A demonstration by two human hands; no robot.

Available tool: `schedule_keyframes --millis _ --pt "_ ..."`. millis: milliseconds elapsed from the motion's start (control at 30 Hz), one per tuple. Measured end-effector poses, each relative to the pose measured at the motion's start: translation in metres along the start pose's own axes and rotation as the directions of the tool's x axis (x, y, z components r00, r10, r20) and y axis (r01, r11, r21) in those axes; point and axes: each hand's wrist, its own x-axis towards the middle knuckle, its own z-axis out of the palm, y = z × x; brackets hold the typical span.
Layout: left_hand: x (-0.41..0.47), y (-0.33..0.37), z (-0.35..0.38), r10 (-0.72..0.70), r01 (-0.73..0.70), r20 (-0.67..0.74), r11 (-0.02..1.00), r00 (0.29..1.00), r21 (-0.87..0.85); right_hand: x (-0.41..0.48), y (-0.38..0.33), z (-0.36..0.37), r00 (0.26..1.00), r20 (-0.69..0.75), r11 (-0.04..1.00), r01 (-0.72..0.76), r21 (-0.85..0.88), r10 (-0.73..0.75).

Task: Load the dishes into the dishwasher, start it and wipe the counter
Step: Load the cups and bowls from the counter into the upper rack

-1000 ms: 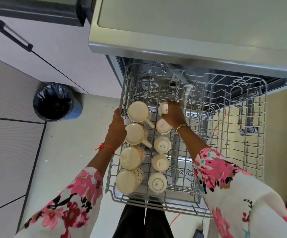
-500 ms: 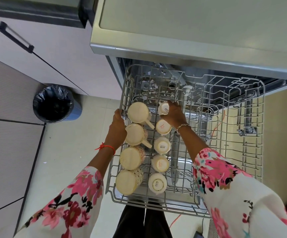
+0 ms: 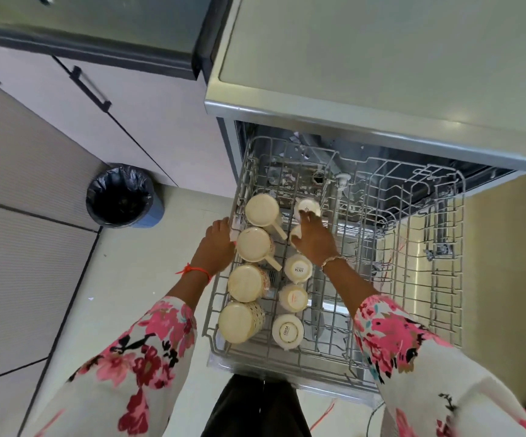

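Head view: the right hand has let go of the far cup and drawn back, fingers loosely spread with tips just touching its near edge, so that cup now sits loaded, upside down, in the rack. Meanwhile the left hand stays at the rack's left rim; whether it grips, I cannot tell.

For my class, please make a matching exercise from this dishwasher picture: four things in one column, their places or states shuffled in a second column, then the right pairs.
Column 1
1. left hand
2. right hand
3. bin
4. large mugs

Column 2
A. standing on the floor
B. upside down in the rack's left row
C. holding the rack's left rim
D. over the far small cups

Pairs: 1-C, 2-D, 3-A, 4-B
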Motion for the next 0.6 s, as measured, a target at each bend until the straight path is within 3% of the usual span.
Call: schedule_keyframes --millis 100,233,433,533,600 --pt "-0.043 -0.01 -0.008 0.023 -0.022 -0.024 1.0 0.999 0.005 -0.037 -0.023 -0.008 0.994 -0.07 0.991 0.081 -0.111 -0.089" --pt "-0.099 -0.031 -0.023 0.062 -0.062 -0.039 0.998 0.997 0.003 -0.078 -0.061 -0.016 0.959 -0.144 0.968 0.229 -0.099 -0.242" --pt "-0.145 -0.081 -0.056 0.079 -0.08 -0.099 0.997 0.992 -0.007 -0.112 -0.136 0.001 0.912 -0.097 0.884 0.353 -0.308 -0.398" --pt "-0.157 -0.12 -0.077 0.076 -0.074 -0.107 0.997 0.991 0.018 -0.113 -0.182 0.022 0.906 -0.002 0.867 0.405 -0.292 -0.424" --pt "-0.16 -0.149 -0.095 0.073 -0.069 -0.106 0.997 0.992 0.044 -0.109 -0.217 0.03 0.911 -0.022 0.886 0.396 -0.242 -0.413"
